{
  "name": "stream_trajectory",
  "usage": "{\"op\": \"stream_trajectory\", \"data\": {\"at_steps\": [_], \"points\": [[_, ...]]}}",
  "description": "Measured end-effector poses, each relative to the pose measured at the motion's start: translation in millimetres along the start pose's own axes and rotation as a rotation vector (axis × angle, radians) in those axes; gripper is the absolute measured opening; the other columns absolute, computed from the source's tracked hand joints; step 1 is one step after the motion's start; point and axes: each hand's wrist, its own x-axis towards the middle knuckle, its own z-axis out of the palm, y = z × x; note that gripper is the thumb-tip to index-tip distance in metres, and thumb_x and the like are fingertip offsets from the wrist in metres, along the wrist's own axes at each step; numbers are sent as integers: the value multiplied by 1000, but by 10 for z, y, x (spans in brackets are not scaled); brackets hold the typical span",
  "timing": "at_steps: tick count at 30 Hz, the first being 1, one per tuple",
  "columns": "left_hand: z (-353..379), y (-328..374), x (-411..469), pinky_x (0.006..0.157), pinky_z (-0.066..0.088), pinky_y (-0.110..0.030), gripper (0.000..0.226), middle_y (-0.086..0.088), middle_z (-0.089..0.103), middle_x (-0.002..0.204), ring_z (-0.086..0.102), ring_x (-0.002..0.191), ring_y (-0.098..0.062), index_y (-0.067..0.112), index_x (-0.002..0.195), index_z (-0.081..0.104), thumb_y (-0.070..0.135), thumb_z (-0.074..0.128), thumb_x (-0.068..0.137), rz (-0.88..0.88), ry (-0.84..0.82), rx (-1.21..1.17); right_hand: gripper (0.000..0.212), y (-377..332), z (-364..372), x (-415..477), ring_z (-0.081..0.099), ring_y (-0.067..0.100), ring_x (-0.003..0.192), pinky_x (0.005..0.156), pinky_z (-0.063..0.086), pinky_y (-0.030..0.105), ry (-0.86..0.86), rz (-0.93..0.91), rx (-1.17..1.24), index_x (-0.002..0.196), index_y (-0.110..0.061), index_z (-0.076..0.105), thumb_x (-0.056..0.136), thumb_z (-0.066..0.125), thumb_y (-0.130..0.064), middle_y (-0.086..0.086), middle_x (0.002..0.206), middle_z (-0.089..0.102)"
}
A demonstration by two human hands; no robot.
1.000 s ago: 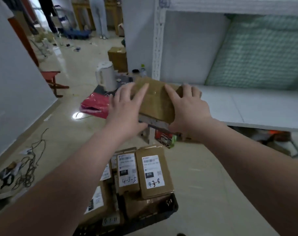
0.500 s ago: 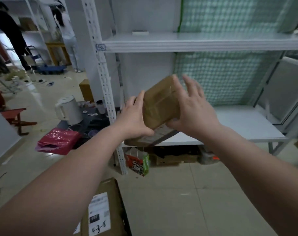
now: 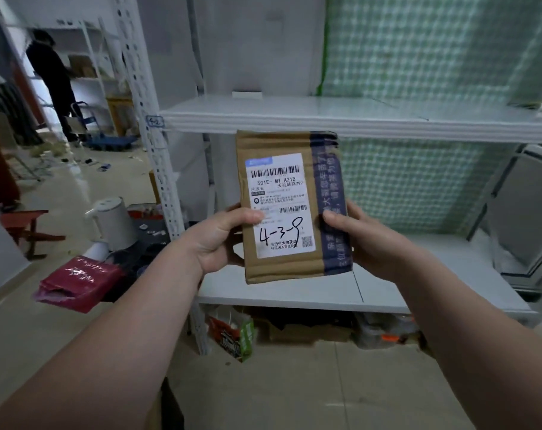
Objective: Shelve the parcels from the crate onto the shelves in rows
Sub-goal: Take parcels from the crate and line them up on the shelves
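parcel: you see brown matt paper
label: white smooth paper
shelves: white smooth metal
floor: glossy tiles

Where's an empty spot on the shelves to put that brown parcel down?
The lower white shelf looks bare across to the grey panel on its right. The upper white shelf is bare beside a small white block. The floor underneath is crowded with bags and boxes.

Left hand, right hand — raised, gripping
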Motion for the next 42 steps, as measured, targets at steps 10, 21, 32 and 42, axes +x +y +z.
{"op": "stream_trajectory", "data": {"at_steps": [10, 21, 32, 42], "points": [[-589, 406, 516, 95, 46, -54, 73, -16, 64, 123, 60, 111, -33, 17, 115, 64, 34, 77, 46, 29, 18, 39, 108, -235, 180, 1016, 56, 33, 125, 107, 40, 58, -149, -64, 68, 140, -28, 46, 47, 89, -61, 8, 134, 61], [-1395, 311, 895, 77, 53, -37, 43, 0, 74, 102, 70, 93, -19, 20, 118, 60, 2, 66, 80, 89, 258, 184, 91, -19, 704, 1899, 64, 24, 111, 85, 56, 41, -173, -29, -56, 136, -32, 36, 64, 81, 0, 4, 123, 65], [-1887, -330, 1508, 72, 46, -23, 35, 20, 61, 108, 58, 95, 2, 39, 121, 49, 16, 55, 95, 5, 390, 350, 100, 664, 814, 2912, 59, 20, 116, 76, 57, 44, -232, 107, -95, 142, -43, 29, 63, 89, -27, -5, 130, 57], [-2356, -1230, 2642, 92, 50, -45, 36, 0, 65, 105, 62, 103, -22, 30, 115, 50, 6, 51, 90, -126, 532, 430, 90, 1664, 735, 4033, 60, 9, 96, 64, 51, 27, -184, 217, -133, 141, -29, 26, 74, 77, 4, -15, 108, 57]]}}
